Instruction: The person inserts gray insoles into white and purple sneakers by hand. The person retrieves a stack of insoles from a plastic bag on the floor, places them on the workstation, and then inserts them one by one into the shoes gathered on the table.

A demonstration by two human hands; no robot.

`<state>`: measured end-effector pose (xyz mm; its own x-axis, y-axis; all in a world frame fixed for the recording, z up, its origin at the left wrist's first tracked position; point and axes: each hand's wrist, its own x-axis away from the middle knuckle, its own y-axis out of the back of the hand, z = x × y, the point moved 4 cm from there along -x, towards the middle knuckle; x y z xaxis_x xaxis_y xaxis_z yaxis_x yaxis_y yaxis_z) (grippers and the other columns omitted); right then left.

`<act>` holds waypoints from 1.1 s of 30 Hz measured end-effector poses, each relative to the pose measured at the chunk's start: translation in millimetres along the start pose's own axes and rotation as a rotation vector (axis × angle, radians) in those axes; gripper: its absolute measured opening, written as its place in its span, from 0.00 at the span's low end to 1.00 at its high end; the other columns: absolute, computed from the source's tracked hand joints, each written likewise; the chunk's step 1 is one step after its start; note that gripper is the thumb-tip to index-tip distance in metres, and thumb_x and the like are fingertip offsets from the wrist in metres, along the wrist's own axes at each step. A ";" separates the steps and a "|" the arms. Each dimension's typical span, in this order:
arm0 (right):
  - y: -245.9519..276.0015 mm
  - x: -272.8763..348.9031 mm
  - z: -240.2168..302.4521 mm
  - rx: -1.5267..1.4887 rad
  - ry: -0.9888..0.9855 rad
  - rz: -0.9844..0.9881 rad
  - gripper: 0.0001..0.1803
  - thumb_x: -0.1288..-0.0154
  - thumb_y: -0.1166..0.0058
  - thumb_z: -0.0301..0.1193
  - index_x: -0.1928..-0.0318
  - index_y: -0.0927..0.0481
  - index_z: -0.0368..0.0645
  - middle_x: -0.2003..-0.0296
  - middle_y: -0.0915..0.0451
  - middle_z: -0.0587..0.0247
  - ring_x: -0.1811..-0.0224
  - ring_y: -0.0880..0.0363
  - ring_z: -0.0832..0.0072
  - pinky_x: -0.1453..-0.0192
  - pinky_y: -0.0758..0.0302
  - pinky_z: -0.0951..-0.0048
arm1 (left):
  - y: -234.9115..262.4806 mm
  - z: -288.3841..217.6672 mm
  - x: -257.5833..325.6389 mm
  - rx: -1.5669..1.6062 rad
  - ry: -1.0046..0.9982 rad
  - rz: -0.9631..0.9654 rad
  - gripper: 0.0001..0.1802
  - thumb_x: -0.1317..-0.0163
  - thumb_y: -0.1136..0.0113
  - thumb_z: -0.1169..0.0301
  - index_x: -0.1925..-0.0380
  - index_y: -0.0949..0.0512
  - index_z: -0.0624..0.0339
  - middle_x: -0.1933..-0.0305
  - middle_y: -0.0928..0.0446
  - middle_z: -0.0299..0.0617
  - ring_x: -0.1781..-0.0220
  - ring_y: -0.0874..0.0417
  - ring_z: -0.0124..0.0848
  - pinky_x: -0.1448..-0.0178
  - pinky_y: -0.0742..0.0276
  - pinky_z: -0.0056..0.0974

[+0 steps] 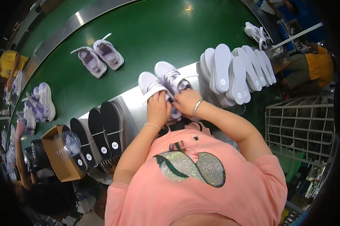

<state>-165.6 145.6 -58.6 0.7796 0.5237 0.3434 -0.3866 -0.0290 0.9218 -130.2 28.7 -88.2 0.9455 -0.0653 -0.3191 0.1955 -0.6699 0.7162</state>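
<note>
Head view: two lilac shoes (167, 71), rounded toes, flat straps, on smooth metal strip (131, 104) beside green belt (158, 34). Forearms angled inward. Left hand (158, 109) at left opening, fingers bent, close together; right hand (187, 101) at right opening, fingers curled; tips hidden, can't tell pinch. Two shoes beyond (109, 54); four black insole stacks (111, 122).

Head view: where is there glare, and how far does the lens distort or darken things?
In the head view, glare spots the green surface at the top and streaks the metal rail upper left; in the head view, that rail bows and the corners go black, while the central pale shoes read clearly.
</note>
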 end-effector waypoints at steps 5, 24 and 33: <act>61.4 36.9 -39.7 -0.225 0.028 -0.506 0.10 0.46 0.54 0.36 0.71 0.26 0.43 0.76 0.25 0.54 0.72 0.26 0.57 0.69 0.30 0.60 | 16.2 4.8 -19.9 0.033 -0.031 0.101 0.14 0.48 0.49 0.68 0.61 0.29 0.61 0.65 0.26 0.48 0.63 0.26 0.45 0.57 0.31 0.42; 85.8 40.1 -142.2 -0.014 -0.740 -0.440 0.28 0.52 0.49 0.51 0.60 0.31 0.40 0.64 0.24 0.48 0.61 0.25 0.57 0.60 0.29 0.62 | 29.9 43.0 -39.9 0.487 0.533 0.054 0.13 0.43 0.53 0.65 0.69 0.24 0.63 0.75 0.23 0.48 0.72 0.22 0.44 0.67 0.29 0.40; 74.0 55.8 28.9 0.326 0.431 -0.040 0.06 0.54 0.51 0.29 0.73 0.23 0.43 0.75 0.29 0.63 0.70 0.27 0.69 0.69 0.29 0.70 | 27.6 44.2 -34.5 0.410 0.590 0.058 0.15 0.43 0.54 0.64 0.70 0.23 0.64 0.76 0.23 0.49 0.74 0.22 0.35 0.70 0.29 0.35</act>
<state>-136.5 148.1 34.0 0.4911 0.8297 0.2654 -0.1348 -0.2286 0.9641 -169.0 -20.2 -84.9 0.9572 0.2235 0.1839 0.1363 -0.9086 0.3947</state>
